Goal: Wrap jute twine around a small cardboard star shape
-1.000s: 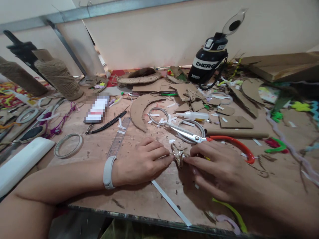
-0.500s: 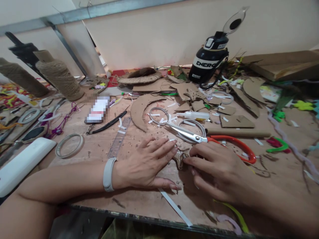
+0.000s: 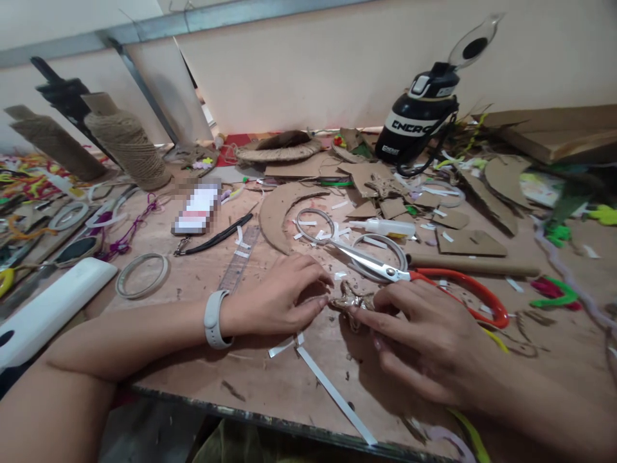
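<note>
My left hand (image 3: 279, 297) and my right hand (image 3: 424, 334) meet over a small crumpled brown cardboard piece (image 3: 351, 299) lying on the wooden table (image 3: 270, 379). Fingertips of both hands pinch that piece, the left from the left side, the right from the right. A pale band sits on my left wrist. Scissors (image 3: 409, 275) with orange handles lie just beyond the hands, blades pointing left. A white paper strip (image 3: 335, 395) lies under and in front of the hands.
A black water bottle (image 3: 419, 116) stands at the back. Cardboard offcuts (image 3: 284, 209), a glue bottle (image 3: 385, 226), tape rings (image 3: 142, 275), a clear ruler (image 3: 238, 260), a phone (image 3: 197, 209) and twine spools (image 3: 128, 145) surround the work spot. A white case (image 3: 48, 308) lies at left near the table edge.
My left hand had spread flat on the table half a second ago; now its fingers are curled back onto the cardboard piece. A short paper strip shows under it.
</note>
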Motion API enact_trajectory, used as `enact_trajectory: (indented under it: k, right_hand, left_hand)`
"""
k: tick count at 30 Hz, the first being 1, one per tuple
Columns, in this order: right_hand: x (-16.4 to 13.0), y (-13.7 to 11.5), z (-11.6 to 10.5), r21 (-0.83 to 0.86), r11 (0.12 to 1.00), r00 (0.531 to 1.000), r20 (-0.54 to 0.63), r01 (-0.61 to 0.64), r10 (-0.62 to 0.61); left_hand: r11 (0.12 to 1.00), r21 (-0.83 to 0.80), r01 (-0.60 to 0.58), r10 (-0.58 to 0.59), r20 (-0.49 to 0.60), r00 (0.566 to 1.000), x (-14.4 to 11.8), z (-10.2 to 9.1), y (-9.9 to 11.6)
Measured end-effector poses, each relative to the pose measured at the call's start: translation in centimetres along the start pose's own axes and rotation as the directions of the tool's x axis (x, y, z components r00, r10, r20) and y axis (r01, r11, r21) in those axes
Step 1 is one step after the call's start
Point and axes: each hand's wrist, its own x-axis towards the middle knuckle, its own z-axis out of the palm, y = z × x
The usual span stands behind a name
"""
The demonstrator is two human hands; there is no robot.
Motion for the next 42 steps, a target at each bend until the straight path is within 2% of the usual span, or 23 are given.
enact_trajectory:
  k: [5,20,32,42]
  right_hand:
    - [-0.3,0.3,0.4,0.025,1.000,0.999,0.031,-0.010,0.009]
    - [0.0,0.4,0.6,0.045,0.999,0.997,0.074,-0.010,0.007]
    - [0.2,0.3,0.8,0.035,0.999,0.998,0.059,-0.033,0.031]
    - [0.8,-0.1,0.1,0.063,0.995,0.996,0.058,-0.075,0.071]
  left_hand:
    - [0.997,-0.070,0.022,-0.021,0.018,1.000,0.3,-0.1,0.0]
    - [0.998,0.061,0.031,-0.033,0.028,0.999,0.7,0.2,0.5]
    - [0.997,0.059,0.049,-0.050,0.016,0.999,0.9,0.5,0.5]
    - [0.999,0.027,0.040,-0.040,-0.021,0.999,0.7,0.4,0.5]
